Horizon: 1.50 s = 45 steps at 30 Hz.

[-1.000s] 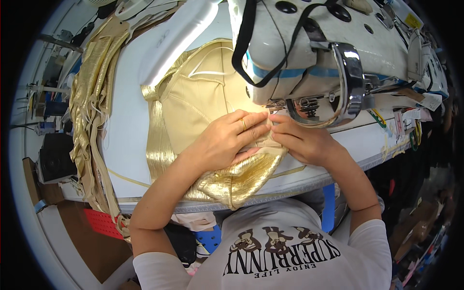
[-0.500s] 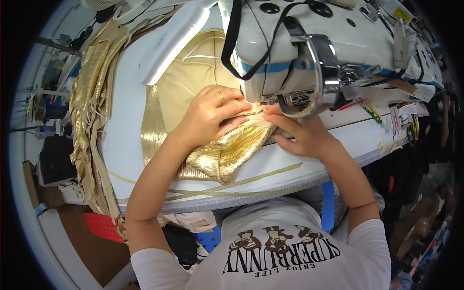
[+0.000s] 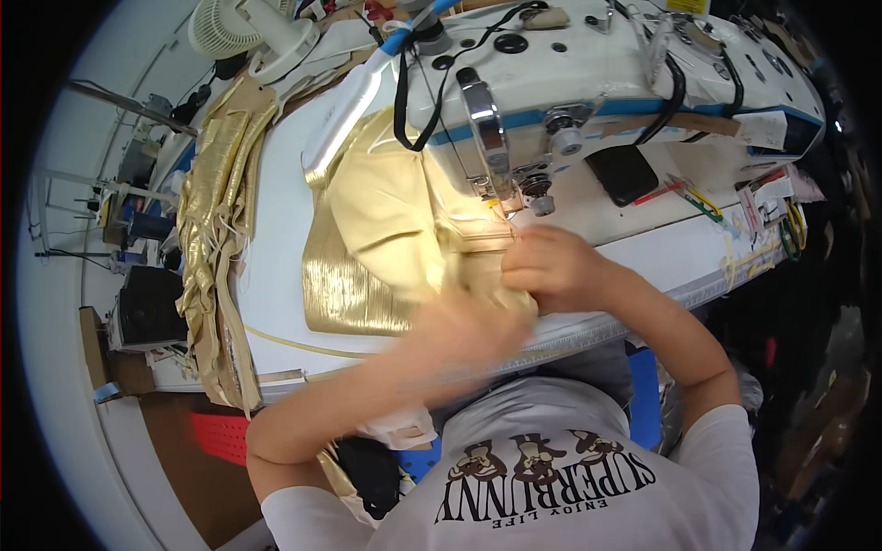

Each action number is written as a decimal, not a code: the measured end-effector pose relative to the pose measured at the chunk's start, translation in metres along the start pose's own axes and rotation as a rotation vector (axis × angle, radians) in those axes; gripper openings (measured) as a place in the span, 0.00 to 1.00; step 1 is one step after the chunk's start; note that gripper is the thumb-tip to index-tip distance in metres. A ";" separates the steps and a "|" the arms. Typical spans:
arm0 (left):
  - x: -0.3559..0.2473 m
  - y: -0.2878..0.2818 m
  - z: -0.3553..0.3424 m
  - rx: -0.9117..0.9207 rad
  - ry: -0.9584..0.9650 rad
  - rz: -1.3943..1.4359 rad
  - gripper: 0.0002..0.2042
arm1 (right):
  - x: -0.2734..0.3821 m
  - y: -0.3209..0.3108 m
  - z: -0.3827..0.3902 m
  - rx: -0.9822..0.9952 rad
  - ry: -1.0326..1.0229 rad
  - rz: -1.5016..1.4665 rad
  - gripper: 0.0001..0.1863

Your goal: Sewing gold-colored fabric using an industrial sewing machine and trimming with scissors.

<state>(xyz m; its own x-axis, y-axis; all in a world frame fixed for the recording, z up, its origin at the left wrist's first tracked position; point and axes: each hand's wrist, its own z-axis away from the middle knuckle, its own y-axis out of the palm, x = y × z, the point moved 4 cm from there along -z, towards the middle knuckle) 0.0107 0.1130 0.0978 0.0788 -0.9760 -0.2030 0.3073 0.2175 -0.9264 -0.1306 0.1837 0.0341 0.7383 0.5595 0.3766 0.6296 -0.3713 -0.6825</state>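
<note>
A metallic gold fabric piece point(image 3: 354, 296) with a cream lining point(image 3: 381, 207) lies under the head of a white and blue sewing machine point(image 3: 441, 101). My right hand point(image 3: 562, 271) is just right of the needle area, its fingers closed on the edge of the cloth. Smeared by motion, my left hand point(image 3: 473, 338) is over the fabric's near edge; its fingers cannot be made out. A small lamp glow lights the seam point(image 3: 487, 241) by the presser foot.
More gold fabric point(image 3: 216, 230) hangs over the table's left edge. A white lamp bar point(image 3: 349, 115) leans behind the work, near a white fan point(image 3: 230, 28). On the right are a black rounded pad point(image 3: 622, 174), small coloured tools point(image 3: 703, 204) and scissors point(image 3: 792, 228).
My left hand has swept from beside the needle toward the table's front edge. My right hand has drawn closed on the cloth. The gold folds have turned over, showing more lining.
</note>
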 end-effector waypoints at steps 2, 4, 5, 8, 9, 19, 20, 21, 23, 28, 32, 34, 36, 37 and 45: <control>-0.060 0.012 0.013 -0.103 0.288 -0.032 0.11 | 0.013 0.006 0.005 0.208 -0.062 -0.035 0.14; -0.062 0.021 0.015 0.065 0.277 0.126 0.12 | 0.029 0.011 0.013 0.360 -0.082 -0.044 0.15; -0.065 0.021 0.012 0.235 0.265 0.291 0.14 | 0.035 0.011 0.017 0.262 -0.087 -0.040 0.17; -0.026 -0.006 -0.010 -0.249 0.512 0.047 0.13 | 0.035 0.014 0.028 0.236 -0.005 -0.091 0.21; -0.009 -0.005 -0.014 -0.228 0.358 -0.102 0.12 | 0.032 0.013 0.032 0.312 0.084 -0.132 0.23; 0.036 0.005 -0.002 0.791 -0.036 -0.255 0.10 | 0.038 -0.006 0.029 0.386 0.142 -0.105 0.15; 0.047 0.011 -0.014 0.299 0.042 -0.128 0.12 | 0.041 -0.007 0.028 0.389 0.127 -0.068 0.13; 0.055 0.008 -0.017 -0.194 0.117 0.003 0.16 | 0.043 -0.008 0.028 0.391 0.127 -0.069 0.13; 0.061 0.012 -0.028 -0.359 0.202 0.023 0.18 | 0.047 -0.011 0.026 0.376 0.106 -0.014 0.14; 0.076 0.029 -0.031 -0.628 0.329 -0.012 0.21 | 0.041 -0.032 0.024 0.397 0.256 -0.269 0.19; 0.075 0.031 -0.033 -0.716 0.387 -0.005 0.20 | 0.010 -0.048 0.015 -0.015 0.661 -0.322 0.17; 0.075 0.033 -0.035 -0.757 0.436 0.007 0.19 | -0.013 -0.028 0.019 -0.100 0.852 -0.361 0.16; 0.076 0.039 -0.029 -0.795 0.465 0.024 0.18 | -0.021 -0.013 0.011 -0.184 1.036 -0.408 0.15; 0.076 0.040 -0.028 -0.797 0.466 0.029 0.18 | -0.017 -0.010 0.001 -0.125 1.056 -0.320 0.16; 0.083 0.038 -0.029 -0.919 0.382 0.264 0.18 | -0.018 0.003 -0.011 0.192 1.135 -0.162 0.13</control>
<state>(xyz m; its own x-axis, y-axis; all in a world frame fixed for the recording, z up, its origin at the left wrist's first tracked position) 0.0016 0.0395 0.0363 -0.3175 -0.8714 -0.3739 -0.5328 0.4901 -0.6898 -0.1397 0.1644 0.0324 0.5066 -0.4312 0.7466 0.7611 -0.1833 -0.6223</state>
